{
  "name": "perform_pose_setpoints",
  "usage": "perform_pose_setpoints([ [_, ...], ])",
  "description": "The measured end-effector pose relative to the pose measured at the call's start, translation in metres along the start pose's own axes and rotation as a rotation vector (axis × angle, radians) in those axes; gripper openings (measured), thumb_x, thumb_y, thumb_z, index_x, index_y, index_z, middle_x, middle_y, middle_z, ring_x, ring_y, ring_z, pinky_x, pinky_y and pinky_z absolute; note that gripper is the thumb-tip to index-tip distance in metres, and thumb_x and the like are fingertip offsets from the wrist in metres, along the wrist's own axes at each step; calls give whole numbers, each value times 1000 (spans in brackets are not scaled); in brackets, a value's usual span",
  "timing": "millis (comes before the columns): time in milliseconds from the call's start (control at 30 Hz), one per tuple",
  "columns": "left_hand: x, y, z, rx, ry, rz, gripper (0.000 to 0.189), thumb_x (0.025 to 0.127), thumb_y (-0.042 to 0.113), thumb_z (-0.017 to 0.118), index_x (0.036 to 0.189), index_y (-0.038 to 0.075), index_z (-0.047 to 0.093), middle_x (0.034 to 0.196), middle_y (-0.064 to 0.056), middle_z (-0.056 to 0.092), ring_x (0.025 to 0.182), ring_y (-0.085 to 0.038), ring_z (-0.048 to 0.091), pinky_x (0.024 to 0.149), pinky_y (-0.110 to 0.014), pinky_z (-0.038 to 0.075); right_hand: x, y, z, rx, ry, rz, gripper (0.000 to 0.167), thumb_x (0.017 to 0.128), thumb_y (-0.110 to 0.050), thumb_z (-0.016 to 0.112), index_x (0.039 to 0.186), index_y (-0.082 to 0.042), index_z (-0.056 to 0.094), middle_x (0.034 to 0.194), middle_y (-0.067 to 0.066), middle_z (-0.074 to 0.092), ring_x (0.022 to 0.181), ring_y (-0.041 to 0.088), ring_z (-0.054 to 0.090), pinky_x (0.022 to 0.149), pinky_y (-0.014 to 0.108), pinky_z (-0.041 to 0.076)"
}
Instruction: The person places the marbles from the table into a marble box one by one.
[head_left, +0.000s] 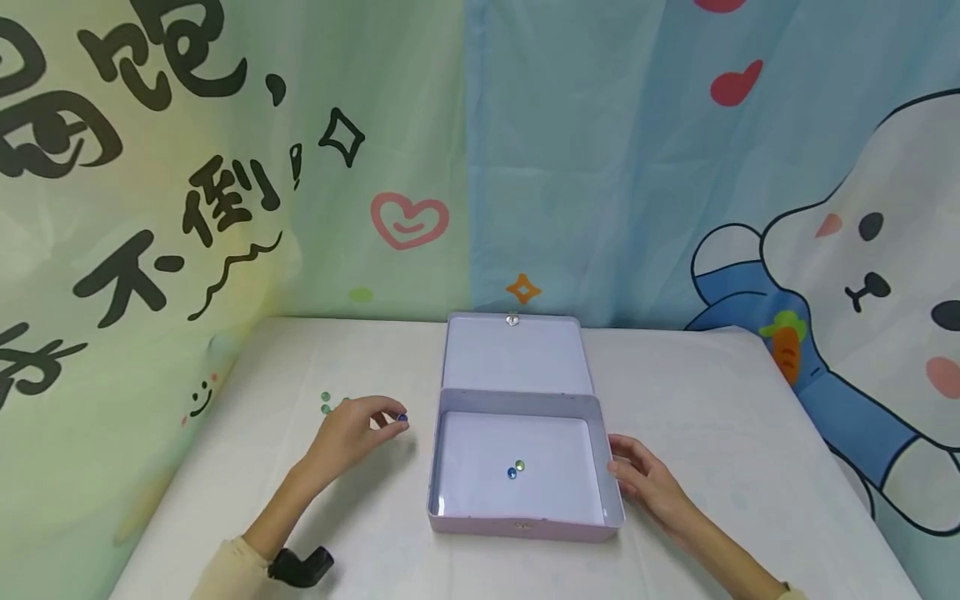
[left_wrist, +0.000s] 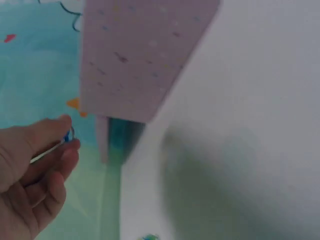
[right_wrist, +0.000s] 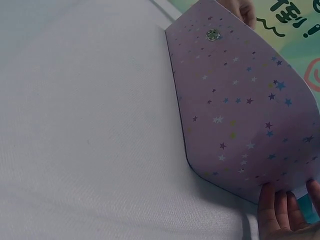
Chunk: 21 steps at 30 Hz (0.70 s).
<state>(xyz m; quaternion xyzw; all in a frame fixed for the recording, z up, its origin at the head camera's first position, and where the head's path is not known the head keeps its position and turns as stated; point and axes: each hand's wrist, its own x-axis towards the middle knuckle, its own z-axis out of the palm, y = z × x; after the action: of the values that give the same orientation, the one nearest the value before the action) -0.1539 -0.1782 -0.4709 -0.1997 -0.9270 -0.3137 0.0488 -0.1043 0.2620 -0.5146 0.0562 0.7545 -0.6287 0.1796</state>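
My left hand (head_left: pixel 356 437) is raised over the table left of the box, thumb and fingertips pinching a small blue glass marble (head_left: pixel 402 417). In the left wrist view the marble (left_wrist: pixel 68 135) shows as blue and clear between the fingertips. An open lilac tin box (head_left: pixel 522 523) with a hinged lid (head_left: pixel 513 354) tipped back stands in the middle. On its floor lie a blue marble (head_left: pixel 512 472) and a yellow-green marble (head_left: pixel 520 465), close together. Against the box's right wall my right hand (head_left: pixel 648 483) rests its fingertips; star prints cover the outside (right_wrist: pixel 235 115).
A few green marbles (head_left: pixel 326 397) lie on the white tablecloth behind my left hand, partly hidden by it. A black wrist device (head_left: pixel 300 568) sits at my left wrist. Behind the table hangs a printed curtain (head_left: pixel 555 167).
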Motion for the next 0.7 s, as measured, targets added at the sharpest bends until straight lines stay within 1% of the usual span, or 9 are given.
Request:
perform_pose_setpoints([
  [67,7,10,-5,-86,-55,9,13,84,27,76,96,22,73,89,12,73,75,-2,62,63,-18,48,0,-1,0,-1,3,-1,58,97,-23,54,146,-2,32,147,21,38,106,-6,54,89,15,48],
  [133,13,21,-9,-163,-120,16,12,85,27,75,96,23,73,90,12,72,76,-2,61,65,-19,50,0,-1,0,0,2,-2,58,97,-23,54,146,-2,31,148,22,37,106,-7,54,89,15,48],
  [200,19,33,-10,-212,-172,30,11,85,26,75,95,23,72,91,13,72,77,-2,60,66,-20,51,0,-2,0,5,-1,-5,59,98,-23,54,147,-2,30,148,22,37,106,-7,53,89,15,48],
  [267,26,44,-9,-238,-209,69,11,84,25,76,94,22,72,89,12,71,76,-2,60,65,-20,51,0,-2,-1,7,-4,-5,59,98,-23,54,147,-1,30,148,23,36,106,-7,53,89,16,48],
  [367,38,59,-5,-239,-265,148,12,84,24,76,94,19,71,86,11,71,74,-1,59,64,-19,51,1,-3,-1,8,-2,1,59,98,-23,53,147,-1,29,148,23,36,106,-7,53,89,15,48],
  [500,59,77,1,-203,-309,231,14,84,26,76,94,17,71,85,9,71,74,0,60,66,-18,51,2,-3,-1,14,2,-1,58,98,-23,54,147,-3,30,148,20,36,107,-6,54,90,14,48],
  [633,77,91,10,-178,-355,280,13,85,26,75,94,18,71,87,10,72,75,0,61,67,-17,51,1,-3,0,11,-7,-12,58,98,-24,52,147,-3,29,147,20,36,107,-6,54,90,14,48],
  [700,85,98,16,-169,-397,295,13,86,26,74,96,18,71,88,9,72,74,-1,61,68,-17,50,0,-3,1,4,-8,-12,58,98,-23,52,147,-2,30,147,21,36,106,-6,53,90,14,48],
])
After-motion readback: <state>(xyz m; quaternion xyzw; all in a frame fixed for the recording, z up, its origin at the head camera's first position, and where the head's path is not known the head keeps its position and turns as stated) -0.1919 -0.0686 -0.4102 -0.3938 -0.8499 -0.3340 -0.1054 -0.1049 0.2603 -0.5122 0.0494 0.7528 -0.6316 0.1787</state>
